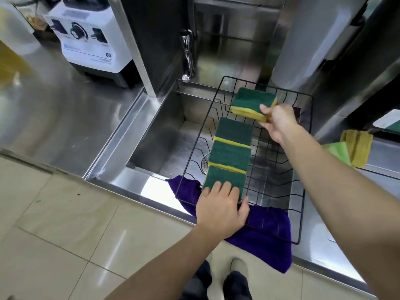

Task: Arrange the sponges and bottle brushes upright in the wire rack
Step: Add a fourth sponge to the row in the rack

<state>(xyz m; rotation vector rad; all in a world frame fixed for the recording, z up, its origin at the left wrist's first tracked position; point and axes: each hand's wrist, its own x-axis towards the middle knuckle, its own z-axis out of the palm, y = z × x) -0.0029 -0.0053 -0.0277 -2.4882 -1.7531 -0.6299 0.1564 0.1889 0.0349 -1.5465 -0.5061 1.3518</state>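
Observation:
A black wire rack sits over a steel sink. Three green-and-yellow sponges stand in a row in its left side: the far one, the middle one and the near one. My left hand rests on the near sponge, fingers over its green face and thumb at its right edge. My right hand grips a fourth sponge by its corner, held above the rack's far end. No bottle brush is in view.
A purple cloth lies under the rack's near edge. A tap hangs over the sink's far side. A white blender base stands on the counter at left. Yellow and green cloths lie to the right.

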